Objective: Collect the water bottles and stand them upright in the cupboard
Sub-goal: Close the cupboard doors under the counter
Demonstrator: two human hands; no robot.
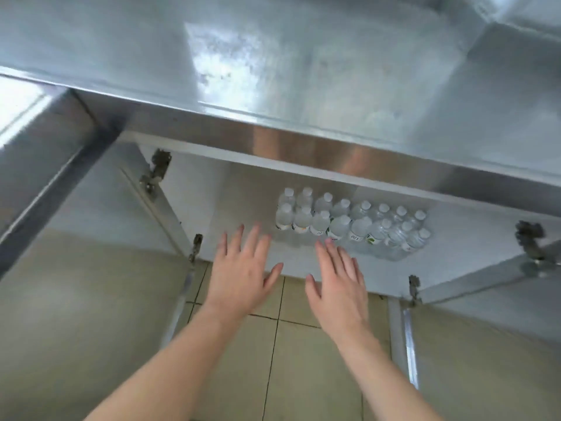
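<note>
Water bottles (352,221) stand upright in two rows on the floor of the cupboard (243,208), with white caps up, touching each other; the rows run from the middle of the cupboard toward its right side. Both cupboard doors are swung open, the left door (91,268) and the right door (485,299), and metal hinges (158,171) show on the frame. Above the cupboard is a steel counter (273,71) with a shiny front edge. The left hand (239,268) is held flat with fingers spread wide, holding nothing, in front of the cupboard opening. The right hand (340,281) is also flat with straight fingers, holding nothing, its fingertips just beside the front row of bottles. Under the arms is a tiled floor (288,375)
</note>
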